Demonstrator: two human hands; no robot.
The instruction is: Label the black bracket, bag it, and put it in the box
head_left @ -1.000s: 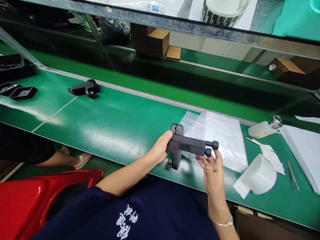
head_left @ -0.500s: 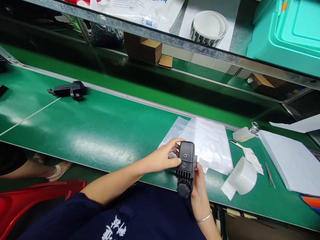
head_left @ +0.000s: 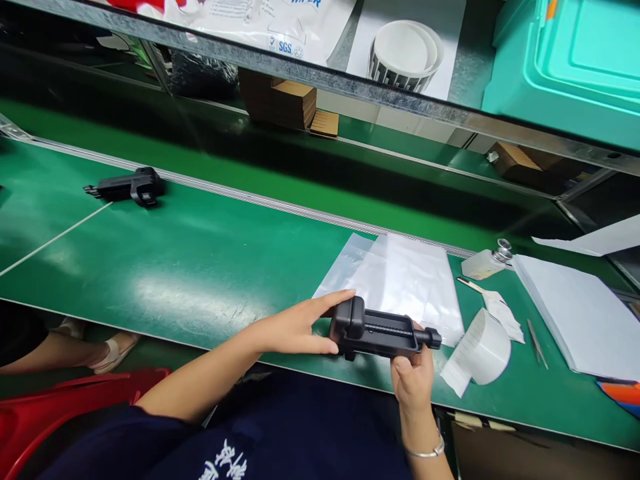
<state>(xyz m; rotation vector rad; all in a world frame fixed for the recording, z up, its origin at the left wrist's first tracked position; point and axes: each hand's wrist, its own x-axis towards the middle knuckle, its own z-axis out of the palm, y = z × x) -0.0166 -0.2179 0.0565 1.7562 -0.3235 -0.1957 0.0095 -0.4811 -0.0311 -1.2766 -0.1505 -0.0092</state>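
Note:
Both my hands hold a black plastic clamp-like holder (head_left: 380,331) just above the near edge of the green belt (head_left: 200,260). My left hand (head_left: 295,327) touches its left end with fingers stretched along it. From below, my right hand (head_left: 413,373) grips its right end, by two round knobs. A stack of clear plastic bags (head_left: 400,280) lies right behind the holder.
A second black holder (head_left: 127,187) lies on the belt at far left. To the right are a label roll (head_left: 483,350), a small bottle (head_left: 487,262), tweezers (head_left: 536,343) and white sheets (head_left: 575,313). A red chair (head_left: 60,407) and another person's leg sit lower left.
The holder was turned from upright to lying horizontal and lowered toward the belt's near edge. The view shifted slightly right.

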